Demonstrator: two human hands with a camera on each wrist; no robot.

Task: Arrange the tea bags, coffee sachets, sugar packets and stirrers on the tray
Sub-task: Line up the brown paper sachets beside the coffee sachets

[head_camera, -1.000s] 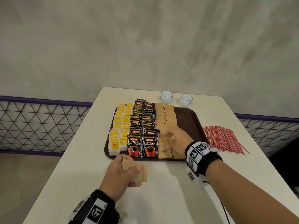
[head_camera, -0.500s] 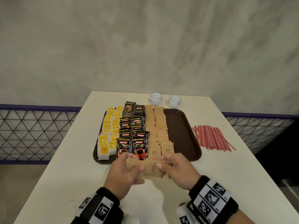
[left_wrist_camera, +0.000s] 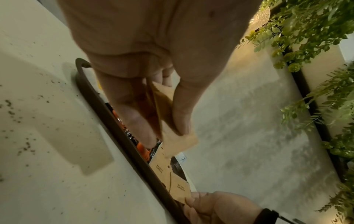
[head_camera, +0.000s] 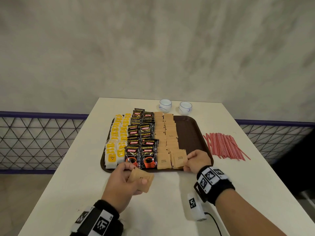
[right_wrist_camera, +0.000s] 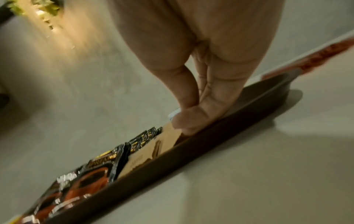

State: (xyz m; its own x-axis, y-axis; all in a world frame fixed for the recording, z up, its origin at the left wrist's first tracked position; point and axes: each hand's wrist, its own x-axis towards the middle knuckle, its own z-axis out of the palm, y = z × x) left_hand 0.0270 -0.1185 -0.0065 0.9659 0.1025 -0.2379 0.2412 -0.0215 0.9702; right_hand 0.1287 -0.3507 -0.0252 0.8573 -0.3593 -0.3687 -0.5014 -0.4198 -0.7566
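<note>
A brown tray [head_camera: 190,132] on the white table carries rows of yellow-tagged tea bags [head_camera: 117,137], black coffee sachets [head_camera: 141,138] and tan sugar packets [head_camera: 167,133]. My left hand [head_camera: 126,181] hovers just in front of the tray and grips a small stack of sugar packets [head_camera: 142,180] [left_wrist_camera: 172,115] between thumb and fingers. My right hand [head_camera: 196,160] pinches the right edge of one sugar packet [head_camera: 179,158] [right_wrist_camera: 170,134] at the near end of the right sugar row, low over the tray floor. Red-and-white stirrers [head_camera: 225,145] lie on the table right of the tray.
Two small white cups [head_camera: 165,105] [head_camera: 185,107] stand behind the tray. The tray's right third [head_camera: 187,126] is bare brown surface. A metal mesh railing [head_camera: 34,142] runs behind and below the table on both sides.
My right hand took one sugar packet from the stack in my left hand and carried it forward onto the tray's near right sugar row. My left hand stayed in front of the tray.
</note>
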